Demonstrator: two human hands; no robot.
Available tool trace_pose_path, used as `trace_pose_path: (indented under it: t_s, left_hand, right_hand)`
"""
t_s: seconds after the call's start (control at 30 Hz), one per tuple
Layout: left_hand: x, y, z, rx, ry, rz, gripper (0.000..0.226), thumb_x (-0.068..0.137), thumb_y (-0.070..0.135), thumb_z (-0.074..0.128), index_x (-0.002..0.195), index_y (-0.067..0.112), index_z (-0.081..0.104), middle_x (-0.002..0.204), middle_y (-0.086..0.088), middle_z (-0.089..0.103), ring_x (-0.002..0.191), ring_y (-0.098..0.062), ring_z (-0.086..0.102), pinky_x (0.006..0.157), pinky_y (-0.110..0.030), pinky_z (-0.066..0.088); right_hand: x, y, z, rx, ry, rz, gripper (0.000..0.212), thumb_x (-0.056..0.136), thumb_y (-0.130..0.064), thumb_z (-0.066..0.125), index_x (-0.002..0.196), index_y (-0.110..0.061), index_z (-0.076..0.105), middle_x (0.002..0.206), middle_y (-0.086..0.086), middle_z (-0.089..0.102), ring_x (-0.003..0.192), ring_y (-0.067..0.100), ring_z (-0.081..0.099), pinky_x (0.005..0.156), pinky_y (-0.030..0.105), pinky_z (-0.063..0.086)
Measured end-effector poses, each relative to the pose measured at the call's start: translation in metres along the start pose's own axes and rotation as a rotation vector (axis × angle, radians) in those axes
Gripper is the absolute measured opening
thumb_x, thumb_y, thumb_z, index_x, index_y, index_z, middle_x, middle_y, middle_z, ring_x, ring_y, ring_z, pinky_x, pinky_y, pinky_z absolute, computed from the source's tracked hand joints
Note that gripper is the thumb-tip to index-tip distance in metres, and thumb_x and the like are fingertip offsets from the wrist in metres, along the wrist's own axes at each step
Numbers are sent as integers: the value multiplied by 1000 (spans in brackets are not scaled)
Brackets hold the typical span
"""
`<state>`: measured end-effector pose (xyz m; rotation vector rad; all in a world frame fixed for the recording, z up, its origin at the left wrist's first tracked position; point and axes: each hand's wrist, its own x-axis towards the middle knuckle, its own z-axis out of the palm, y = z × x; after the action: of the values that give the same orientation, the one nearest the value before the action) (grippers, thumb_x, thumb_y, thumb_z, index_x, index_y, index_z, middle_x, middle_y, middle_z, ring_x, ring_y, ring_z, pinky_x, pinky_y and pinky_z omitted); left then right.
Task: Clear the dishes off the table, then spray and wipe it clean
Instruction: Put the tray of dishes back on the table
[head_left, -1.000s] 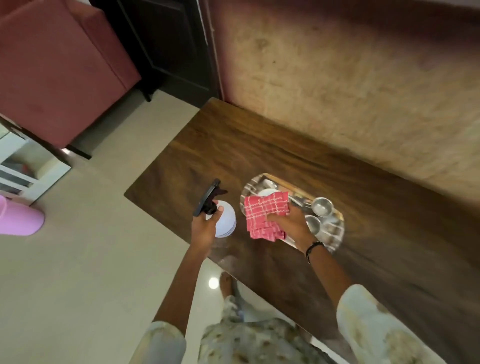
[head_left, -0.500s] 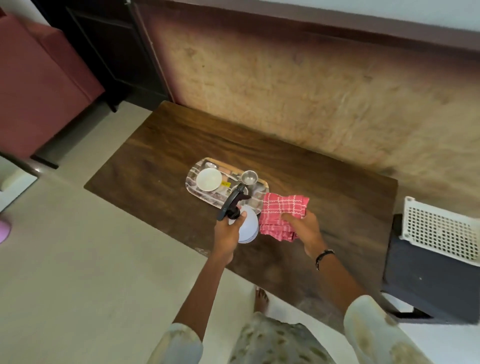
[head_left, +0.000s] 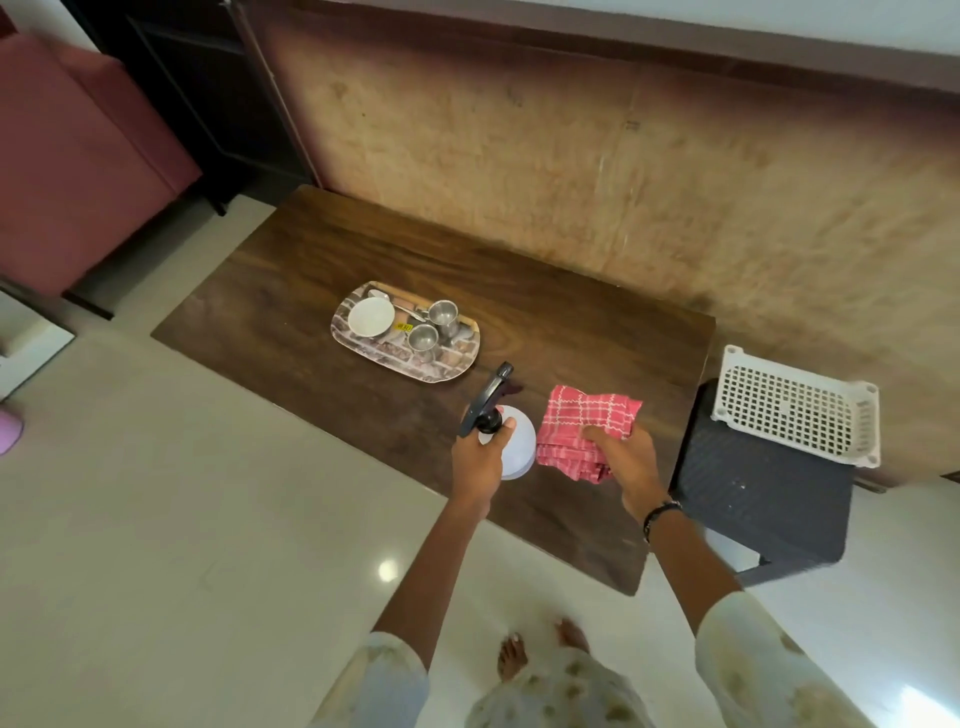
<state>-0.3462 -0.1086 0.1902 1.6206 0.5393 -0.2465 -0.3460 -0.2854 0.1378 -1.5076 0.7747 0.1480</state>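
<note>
A dark wooden table (head_left: 322, 260) stands against the wall. On it lies a patterned tray (head_left: 363, 347) that carries a white bowl (head_left: 370, 317), two steel cups (head_left: 423, 338) (head_left: 443, 313) and a spoon. My left hand (head_left: 477, 460) grips a white spray bottle (head_left: 518, 441) with a black trigger head, held over the table's near edge. My right hand (head_left: 621, 457) holds a folded red checked cloth (head_left: 582, 421) just right of the bottle.
A white plastic crate (head_left: 797, 410) sits on a dark stool (head_left: 763, 499) at the table's right end. A red sofa (head_left: 67, 166) stands far left beside a dark cabinet (head_left: 208, 88). Pale tiled floor (head_left: 182, 519) lies in front. My bare feet show below.
The view swung left to right: the tray now lies left of both hands. Bottle and cloth moved rightward along the table's near side, away from the tray. The stool and crate came into view.
</note>
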Motion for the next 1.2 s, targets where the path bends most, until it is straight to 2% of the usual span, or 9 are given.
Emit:
trace_pose_path:
  t_s: [0.1, 0.43, 0.6, 0.7, 0.77, 0.8, 0.93, 1.07, 1.2]
  left_hand:
    - [-20, -5, 30, 24, 2, 3, 43, 87, 22, 64, 128, 10, 55, 115, 5, 54, 110, -15, 47, 92, -25, 35]
    - [-30, -12, 190, 34, -71, -5, 37, 87, 14, 64, 122, 8, 57, 107, 4, 57, 103, -13, 50, 88, -24, 38]
    - [-11, -18, 294, 47, -65, 0, 36, 85, 14, 66, 120, 7, 59, 111, -4, 63, 106, -18, 56, 90, -30, 44]
    - [5, -20, 351, 24, -115, 20, 34, 87, 10, 64, 120, 4, 58, 105, 2, 61, 94, 4, 58, 83, -13, 43]
    - [20, -25, 390, 1, -157, 38, 34, 87, 5, 62, 121, 3, 56, 102, 8, 57, 81, 24, 53, 75, 2, 38]
    - [28, -30, 405, 3, -163, 53, 32, 87, 4, 62, 119, 5, 56, 99, 12, 56, 80, 28, 51, 76, 2, 38]
    - [64, -52, 465, 25, -162, 94, 23, 85, 5, 64, 106, 13, 57, 91, 16, 56, 82, 20, 53, 88, -22, 41]
    - [94, -74, 503, 82, -133, 162, 25, 86, 7, 63, 110, 2, 57, 90, 3, 58, 80, 16, 52, 76, -5, 38]
    - [117, -90, 523, 118, -119, 164, 19, 87, 5, 62, 103, 4, 54, 82, 3, 53, 74, 14, 51, 69, -1, 37]
  right_hand:
    - [3, 12, -33, 21, 39, 24, 36, 82, -16, 73, 116, -11, 63, 110, 8, 69, 95, 23, 67, 87, 40, 54]
    - [75, 18, -177, 30, 90, 51, 43, 84, -19, 70, 126, -17, 59, 115, 5, 67, 102, 25, 65, 92, 47, 52]
    - [136, 14, -264, 0, 156, 56, 25, 85, -17, 69, 105, -29, 62, 110, 2, 67, 102, 25, 63, 94, 45, 50]
    - [178, 14, -308, -16, 221, 53, 45, 84, -15, 70, 126, -21, 56, 119, 3, 64, 107, 24, 60, 97, 42, 47]
    - [208, 15, -335, -52, 285, 83, 47, 82, -16, 72, 127, -21, 57, 119, 6, 64, 108, 27, 60, 99, 44, 47]
    - [221, 16, -345, -63, 308, 100, 47, 81, -17, 73, 126, -21, 57, 120, 7, 64, 109, 28, 61, 99, 45, 47]
    - [279, 32, -383, -106, 317, 138, 44, 80, -26, 73, 122, -24, 59, 121, 7, 64, 110, 29, 61, 99, 47, 47]
    - [335, 70, -407, -90, 219, 132, 51, 68, -41, 76, 115, -28, 63, 115, 2, 69, 105, 26, 65, 94, 50, 50]
    - [352, 84, -409, -179, 197, 147, 43, 83, -21, 70, 124, -21, 56, 119, 7, 65, 108, 29, 62, 97, 50, 49]
